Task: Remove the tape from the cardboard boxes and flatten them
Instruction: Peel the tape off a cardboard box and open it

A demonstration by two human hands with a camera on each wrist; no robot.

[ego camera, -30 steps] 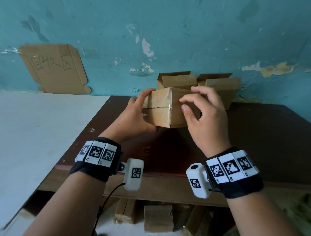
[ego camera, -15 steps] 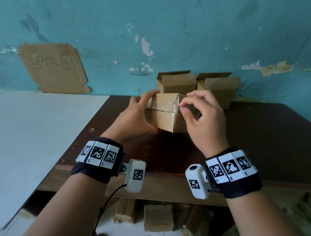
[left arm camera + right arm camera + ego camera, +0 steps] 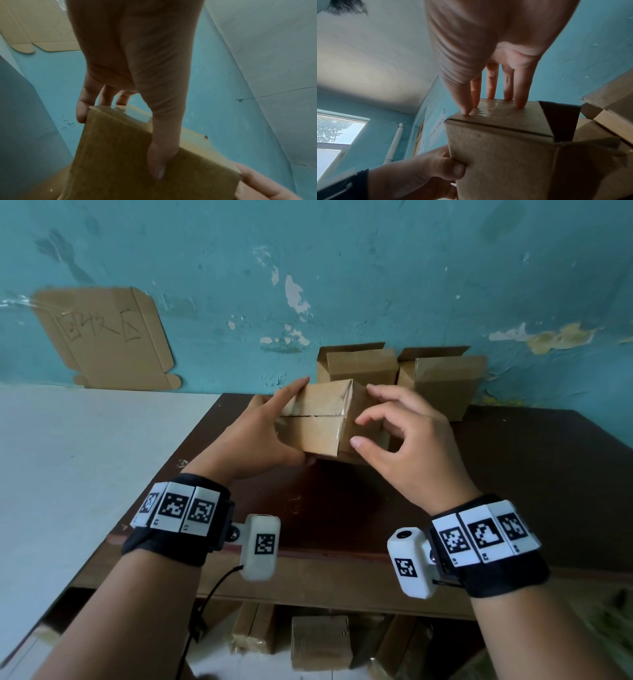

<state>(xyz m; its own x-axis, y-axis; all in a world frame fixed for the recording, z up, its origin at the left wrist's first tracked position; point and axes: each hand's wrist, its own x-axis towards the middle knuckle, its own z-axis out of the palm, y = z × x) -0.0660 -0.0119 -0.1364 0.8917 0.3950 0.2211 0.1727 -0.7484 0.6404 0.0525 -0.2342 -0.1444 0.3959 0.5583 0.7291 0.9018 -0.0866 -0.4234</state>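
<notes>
The small cardboard box (image 3: pixel 317 419) sits lifted off the dark table (image 3: pixel 513 474), held between my two hands in front of the two opened boxes (image 3: pixel 400 371) at the wall. Over the last second it has been turned — the face with the flap seam and the glossy clear tape (image 3: pixel 342 405) now tilts more toward me, where a moment ago I was looking at it more from the side. That puts the taped edge where I can work at it.

My left hand (image 3: pixel 253 436) grips the box from the left, thumb along the top edge and fingers underneath. My right hand (image 3: pixel 404 446) has drawn off the near face: a second ago its fingers were bunched on the corner as if picking at the tape; now, in the head view, thumb and forefinger hang curled just beside the box. From the right wrist, its fingertips (image 3: pixel 520 102) touch the top face on the shiny tape strip, fairly straight, holding nothing.

I judge the tape is not yet lifted, so this box is at its first step; flattening waits on it.

Beyond, a flattened cardboard sheet (image 3: pixel 102 337) hangs on the teal wall.
</notes>
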